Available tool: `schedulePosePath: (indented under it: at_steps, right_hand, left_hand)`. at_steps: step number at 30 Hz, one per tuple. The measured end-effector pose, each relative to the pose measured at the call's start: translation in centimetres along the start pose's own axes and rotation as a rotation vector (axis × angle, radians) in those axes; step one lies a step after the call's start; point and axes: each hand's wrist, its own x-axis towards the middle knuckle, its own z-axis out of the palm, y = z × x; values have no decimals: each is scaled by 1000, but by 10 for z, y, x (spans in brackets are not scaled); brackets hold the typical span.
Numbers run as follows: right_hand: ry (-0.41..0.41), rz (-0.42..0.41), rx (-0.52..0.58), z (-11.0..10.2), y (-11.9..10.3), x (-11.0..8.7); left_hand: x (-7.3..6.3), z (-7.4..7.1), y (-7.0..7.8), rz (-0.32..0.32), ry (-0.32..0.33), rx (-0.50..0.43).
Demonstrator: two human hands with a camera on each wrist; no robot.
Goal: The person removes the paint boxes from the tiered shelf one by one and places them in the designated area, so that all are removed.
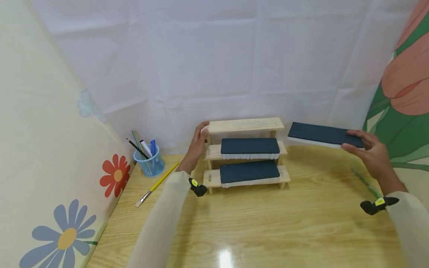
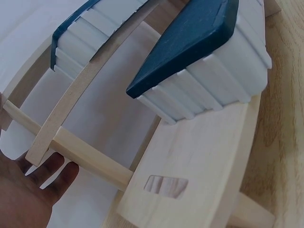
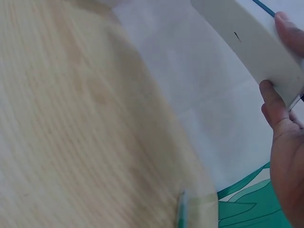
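One blue-topped box (image 1: 321, 134) is clamped between the thumb and fingers of my right hand (image 1: 375, 156), at the right of the frame. My grip is on the box's right end, so most of it reaches out leftward from my hand. It is raised off the bench (image 1: 251, 223), sloping down to the right in the frame, with its left end near the top board of the wooden rack (image 1: 246, 124).

My left hand (image 1: 196, 145), near the centre of the frame, touches the left end of that rack; whether its fingers close around the wood or only rest against it, I cannot tell. Well apart from my right hand, a second box (image 1: 249, 146) sits on the rack's middle tier and a third box (image 1: 249, 172) on the lowest.

At the left of the frame, a yellow paintbrush (image 1: 161, 183) lies on the bench near a blue cup (image 1: 152, 165) of pens (image 1: 153, 147).
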Motion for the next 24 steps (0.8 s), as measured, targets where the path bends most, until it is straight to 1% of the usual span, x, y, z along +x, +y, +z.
schedulePosePath:
  at_steps: [2, 5, 9, 14, 17, 20, 24]
  right_hand:
    - [-3, 14, -10, 1, 4, -2]
    - [-3, 28, -15, 5, 11, -4]
    - [-12, 19, -25, 11, 19, -6]
    - [-59, 13, -35, 20, 27, -6]
    - [-74, -7, -29, 26, 32, -5]
    - [-87, -17, -15, 32, 35, -5]
    - [-115, 0, 2, 38, 38, -5]
  left_hand:
    - [4, 1, -9, 12, 13, 10]
    - [5, 1, -10, 6, 19, 13]
    - [5, 0, -10, 9, 19, 17]
    - [4, -1, -7, 14, 10, 7]
    - [1, -2, -2, 13, -10, -27]
    - [-4, -3, 8, 9, -35, -57]
    - [-11, -3, 21, -5, -56, -48]
